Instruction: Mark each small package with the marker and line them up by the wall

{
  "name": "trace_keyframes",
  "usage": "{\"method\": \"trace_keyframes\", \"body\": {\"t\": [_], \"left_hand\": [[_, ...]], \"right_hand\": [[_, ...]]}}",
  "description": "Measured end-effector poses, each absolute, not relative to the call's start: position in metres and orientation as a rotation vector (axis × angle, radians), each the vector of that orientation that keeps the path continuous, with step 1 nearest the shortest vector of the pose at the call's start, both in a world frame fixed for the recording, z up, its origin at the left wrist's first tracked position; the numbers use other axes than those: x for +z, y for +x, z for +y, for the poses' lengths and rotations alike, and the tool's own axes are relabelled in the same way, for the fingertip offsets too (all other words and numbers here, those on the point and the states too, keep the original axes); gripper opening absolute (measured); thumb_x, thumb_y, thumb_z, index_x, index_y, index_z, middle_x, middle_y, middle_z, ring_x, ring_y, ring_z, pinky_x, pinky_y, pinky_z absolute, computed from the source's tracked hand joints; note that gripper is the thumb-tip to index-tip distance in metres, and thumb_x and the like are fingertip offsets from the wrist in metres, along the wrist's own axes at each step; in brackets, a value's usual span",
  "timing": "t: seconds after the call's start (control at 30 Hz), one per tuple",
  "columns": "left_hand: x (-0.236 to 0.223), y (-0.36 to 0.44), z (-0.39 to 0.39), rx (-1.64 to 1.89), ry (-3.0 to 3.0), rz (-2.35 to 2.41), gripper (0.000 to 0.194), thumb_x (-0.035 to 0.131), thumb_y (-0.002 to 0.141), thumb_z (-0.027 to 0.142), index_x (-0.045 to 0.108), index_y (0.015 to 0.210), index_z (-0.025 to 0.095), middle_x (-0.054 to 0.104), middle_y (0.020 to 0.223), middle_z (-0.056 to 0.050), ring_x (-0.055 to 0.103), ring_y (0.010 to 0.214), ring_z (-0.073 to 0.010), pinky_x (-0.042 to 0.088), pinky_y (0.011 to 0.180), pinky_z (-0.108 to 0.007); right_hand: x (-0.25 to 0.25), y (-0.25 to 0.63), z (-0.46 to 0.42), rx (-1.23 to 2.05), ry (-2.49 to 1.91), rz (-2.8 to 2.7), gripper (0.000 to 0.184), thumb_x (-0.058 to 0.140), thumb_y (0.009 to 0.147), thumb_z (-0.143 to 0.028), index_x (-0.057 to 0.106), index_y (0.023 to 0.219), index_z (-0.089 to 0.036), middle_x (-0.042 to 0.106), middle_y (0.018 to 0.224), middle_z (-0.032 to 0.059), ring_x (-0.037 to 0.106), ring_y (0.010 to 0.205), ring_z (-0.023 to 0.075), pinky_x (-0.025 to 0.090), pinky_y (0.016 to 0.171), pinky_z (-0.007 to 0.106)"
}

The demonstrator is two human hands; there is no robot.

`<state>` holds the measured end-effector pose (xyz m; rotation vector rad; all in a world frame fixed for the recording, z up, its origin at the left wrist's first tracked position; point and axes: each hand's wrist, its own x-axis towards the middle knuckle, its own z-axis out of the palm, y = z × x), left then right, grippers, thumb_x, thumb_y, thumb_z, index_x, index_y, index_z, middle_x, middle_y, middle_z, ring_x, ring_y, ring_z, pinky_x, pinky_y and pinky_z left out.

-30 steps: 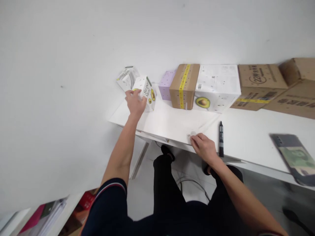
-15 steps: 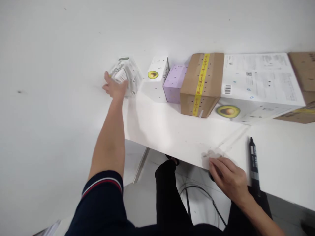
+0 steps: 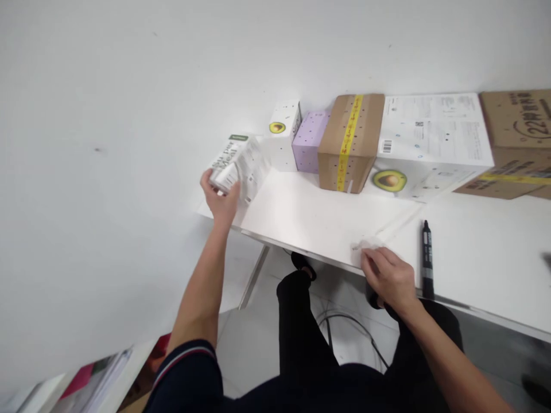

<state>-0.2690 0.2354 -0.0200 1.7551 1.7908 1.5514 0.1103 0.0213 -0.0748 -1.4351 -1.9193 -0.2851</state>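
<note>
Leftmost box [image 3: 241,165] has shifted nearer the table edge [image 3: 301,250].

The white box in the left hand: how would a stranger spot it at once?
Follow the long white table to its left end. There the left hand grips a white box lettered "Meal". It alone has a hand on it, and it sits askew to the row of boxes.

Three white boxes [image 3: 434,126], one purple box [image 3: 310,137] and one marker [image 3: 427,258] show.
</note>
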Motion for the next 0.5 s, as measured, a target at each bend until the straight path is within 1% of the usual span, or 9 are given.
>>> {"method": "trace_keyframes", "body": {"t": [0.07, 0.13, 0.23, 0.3, 0.33, 0.4, 0.47, 0.5], "left_hand": [[-0.027, -0.261, 0.182, 1.559, 1.680, 1.777, 0.080, 0.077, 0.078, 0.041, 0.030, 0.142, 0.030, 0.048, 0.142, -0.012, 0.058, 0.124, -0.0235, 0.055, 0.096, -0.038], [-0.033, -0.248, 0.133, 1.576, 1.675, 1.722, 0.080, 0.078, 0.076, 0.044, 0.033, 0.141, 0.033, 0.047, 0.143, -0.011, 0.059, 0.123, -0.0235, 0.057, 0.093, -0.037], [-0.040, -0.219, 0.071, 1.599, 1.765, 1.597, 0.075, 0.079, 0.075, 0.044, 0.040, 0.137, 0.031, 0.047, 0.140, -0.011, 0.057, 0.124, -0.0241, 0.055, 0.099, -0.038], [-0.046, -0.198, 0.041, 1.581, 1.865, 1.494, 0.072, 0.079, 0.075, 0.043, 0.042, 0.136, 0.029, 0.049, 0.136, -0.010, 0.057, 0.125, -0.0247, 0.052, 0.104, -0.040], [-0.049, -0.187, 0.029, 1.557, 1.921, 1.442, 0.072, 0.079, 0.076, 0.042, 0.043, 0.136, 0.029, 0.050, 0.134, -0.010, 0.057, 0.125, -0.0249, 0.050, 0.106, -0.041], [-0.055, -0.165, 0.010, 1.476, 2.013, 1.348, 0.072, 0.079, 0.077, 0.041, 0.042, 0.137, 0.028, 0.051, 0.133, -0.011, 0.057, 0.126, -0.0258, 0.048, 0.109, -0.043], [-0.058, -0.143, -0.005, 1.392, 2.020, 1.291, 0.079, 0.079, 0.077, 0.043, 0.037, 0.142, 0.028, 0.050, 0.139, -0.013, 0.054, 0.130, -0.0273, 0.047, 0.110, -0.045], [-0.058, -0.133, -0.012, 1.344, 1.977, 1.282, 0.086, 0.079, 0.077, 0.044, 0.032, 0.147, 0.029, 0.048, 0.143, -0.014, 0.053, 0.133, -0.0281, 0.046, 0.111, -0.046]], "right_hand": [[-0.076, 0.110, 0.021, -0.273, -1.454, -1.889, 0.004, 0.064, 0.090, -0.018, 0.068, 0.088, -0.017, 0.069, 0.073, 0.0020, 0.063, 0.064, 0.0147, 0.045, 0.059, 0.028], [-0.076, 0.110, 0.022, -0.203, -1.482, -1.849, 0.011, 0.060, 0.092, -0.021, 0.069, 0.087, -0.018, 0.068, 0.071, 0.0026, 0.062, 0.062, 0.0147, 0.043, 0.057, 0.028], [-0.075, 0.112, 0.023, 0.035, -1.532, -1.721, 0.023, 0.054, 0.095, -0.030, 0.071, 0.086, -0.019, 0.067, 0.070, 0.0042, 0.060, 0.061, 0.0157, 0.044, 0.059, 0.028], [-0.071, 0.114, 0.022, 0.266, -1.540, -1.553, 0.030, 0.052, 0.095, -0.041, 0.070, 0.085, -0.019, 0.068, 0.072, 0.0052, 0.061, 0.063, 0.0164, 0.046, 0.061, 0.030], [-0.068, 0.115, 0.020, 0.403, -1.523, -1.444, 0.035, 0.050, 0.095, -0.047, 0.070, 0.089, -0.019, 0.069, 0.077, 0.0058, 0.061, 0.063, 0.0163, 0.048, 0.061, 0.030], [-0.063, 0.118, 0.015, 0.692, -1.438, -1.228, 0.048, 0.043, 0.095, -0.062, 0.068, 0.103, -0.021, 0.070, 0.091, 0.0068, 0.062, 0.064, 0.0156, 0.048, 0.055, 0.029], [-0.057, 0.122, 0.005, 0.915, -1.317, -1.076, 0.059, 0.034, 0.093, -0.071, 0.062, 0.118, -0.025, 0.068, 0.102, 0.0071, 0.064, 0.066, 0.0157, 0.049, 0.050, 0.028], [-0.054, 0.124, -0.001, 0.979, -1.269, -1.036, 0.063, 0.032, 0.092, -0.074, 0.060, 0.122, -0.027, 0.067, 0.105, 0.0069, 0.065, 0.068, 0.0163, 0.051, 0.051, 0.029]]}}
